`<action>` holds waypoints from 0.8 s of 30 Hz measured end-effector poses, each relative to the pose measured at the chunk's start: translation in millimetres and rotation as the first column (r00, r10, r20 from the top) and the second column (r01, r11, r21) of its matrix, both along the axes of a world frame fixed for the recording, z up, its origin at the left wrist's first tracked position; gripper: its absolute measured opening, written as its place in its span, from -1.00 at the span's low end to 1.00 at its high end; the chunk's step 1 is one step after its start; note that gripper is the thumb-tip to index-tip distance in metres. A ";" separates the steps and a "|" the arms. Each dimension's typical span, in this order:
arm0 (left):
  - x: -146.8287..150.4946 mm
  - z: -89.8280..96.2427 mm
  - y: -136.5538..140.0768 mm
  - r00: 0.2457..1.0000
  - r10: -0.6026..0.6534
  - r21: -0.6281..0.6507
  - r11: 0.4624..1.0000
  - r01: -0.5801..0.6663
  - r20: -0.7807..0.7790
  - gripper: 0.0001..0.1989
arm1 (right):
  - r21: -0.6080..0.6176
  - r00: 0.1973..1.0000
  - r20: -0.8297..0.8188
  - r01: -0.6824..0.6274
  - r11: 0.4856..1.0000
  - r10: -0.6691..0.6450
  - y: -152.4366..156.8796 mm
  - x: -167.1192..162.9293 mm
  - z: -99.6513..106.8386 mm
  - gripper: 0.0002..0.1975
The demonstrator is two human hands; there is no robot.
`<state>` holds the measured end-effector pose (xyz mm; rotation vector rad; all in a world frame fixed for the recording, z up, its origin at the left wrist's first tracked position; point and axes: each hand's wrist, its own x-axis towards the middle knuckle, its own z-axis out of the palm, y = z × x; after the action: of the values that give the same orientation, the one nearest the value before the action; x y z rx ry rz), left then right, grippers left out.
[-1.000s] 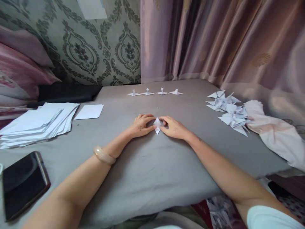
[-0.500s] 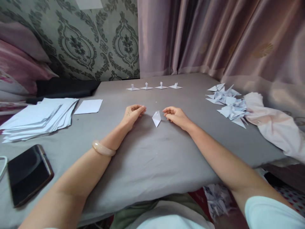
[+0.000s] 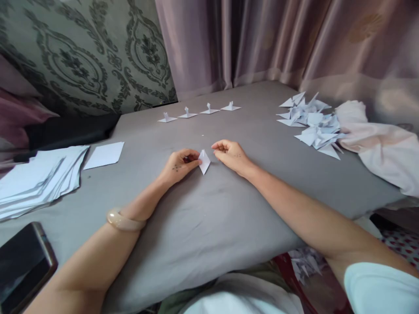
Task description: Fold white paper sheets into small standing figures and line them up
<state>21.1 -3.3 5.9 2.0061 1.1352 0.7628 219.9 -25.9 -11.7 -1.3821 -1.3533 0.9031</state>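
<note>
A small white folded paper diamond (image 3: pixel 204 163), an origami piece, stands tilted over the middle of the grey-covered table. My left hand (image 3: pixel 182 165) pinches its left edge between thumb and fingers. Just right of the paper, my right hand (image 3: pixel 231 155) hovers with its fingers loosely bent and the thumb a little apart. It holds nothing and does not touch the paper. Farther back, several folded paper pieces (image 3: pixel 208 110) with small upright points form a row.
At the left lie a stack of white paper sheets (image 3: pixel 39 179), a single sheet (image 3: pixel 104 155) and a phone (image 3: pixel 26 266). A pile of folded paper pieces (image 3: pixel 316 124) rests at the right beside a pale cloth (image 3: pixel 382 139). More folded paper (image 3: pixel 306 264) lies below the table edge.
My left hand has closed on the folded paper's left edge, which stood free between my hands before. The right hand stays close by. The whole view has tilted and shifted.
</note>
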 end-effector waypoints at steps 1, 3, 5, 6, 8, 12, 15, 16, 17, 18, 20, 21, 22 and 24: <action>0.1 -0.5 0.3 1.000 0.002 0.012 1.000 -0.002 -0.014 -0.77 | -0.009 1.000 -0.014 0.009 1.000 -0.009 -0.4 -0.4 0.6 -0.82; 0.0 -1.0 0.5 0.999 0.013 0.025 1.000 -0.012 -0.040 -0.80 | -0.040 0.999 -0.043 0.015 0.999 -0.016 -1.9 -0.3 2.7 -0.82; -0.2 -0.5 0.1 0.998 0.016 0.025 1.000 -0.015 -0.061 -0.82 | -0.057 0.998 -0.066 -0.002 0.998 -0.001 -4.0 0.8 5.4 -0.82; -0.4 0.0 -0.1 0.997 0.014 0.027 1.000 -0.012 -0.072 -0.82 | -0.062 0.997 -0.070 -0.013 0.998 0.009 -5.3 1.5 7.0 -0.82; -0.9 0.8 -0.6 0.996 0.003 0.043 0.999 0.000 -0.092 -0.84 | -0.066 0.998 -0.063 -0.025 0.998 0.021 -8.0 2.8 10.7 -0.81; -2.1 1.7 -1.5 0.991 -0.022 0.079 0.996 0.033 -0.135 -0.87 | -0.100 0.999 -0.005 -0.040 0.994 0.040 -12.5 3.9 18.6 -0.80; -2.4 3.4 -3.0 0.985 -0.026 0.085 0.995 0.041 -0.172 -0.88 | -0.127 0.998 0.007 -0.063 0.990 0.064 -13.9 4.1 22.4 -0.79; -2.5 4.3 -3.5 0.982 -0.033 0.089 0.995 0.050 -0.187 -0.87 | -0.132 0.997 0.011 -0.068 0.989 0.070 -14.0 4.2 23.1 -0.79; -2.7 5.2 -3.8 0.977 -0.048 0.095 0.993 0.069 -0.206 -0.86 | -0.136 0.997 0.018 -0.072 0.988 0.075 -13.9 4.3 23.6 -0.79; -3.1 5.9 -4.0 0.971 -0.068 0.104 0.990 0.094 -0.229 -0.85 | -0.139 0.996 0.028 -0.075 0.987 0.079 -13.8 4.4 24.0 -0.79; -4.2 6.4 -3.7 0.954 -0.109 0.129 0.980 0.149 -0.279 -0.82 | -0.141 0.995 0.054 -0.079 0.987 0.087 -13.3 4.7 24.3 -0.78; -4.9 6.2 -3.5 0.947 -0.122 0.140 0.975 0.170 -0.298 -0.81 | -0.140 0.994 0.067 -0.081 0.987 0.092 -12.9 4.9 24.2 -0.79; -5.7 5.7 -3.2 0.942 -0.133 0.145 0.972 0.184 -0.308 -0.81 | -0.139 0.992 0.079 -0.084 0.987 0.095 -12.6 5.0 23.8 -0.79; -6.8 4.7 -3.2 0.943 -0.146 0.138 0.971 0.194 -0.299 -0.81 | -0.131 0.991 0.095 -0.086 0.988 0.099 -11.8 5.3 21.9 -0.79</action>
<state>14.3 -6.5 10.6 2.3800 1.0648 0.5013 225.2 -37.7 10.2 -1.4887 -1.4680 1.0068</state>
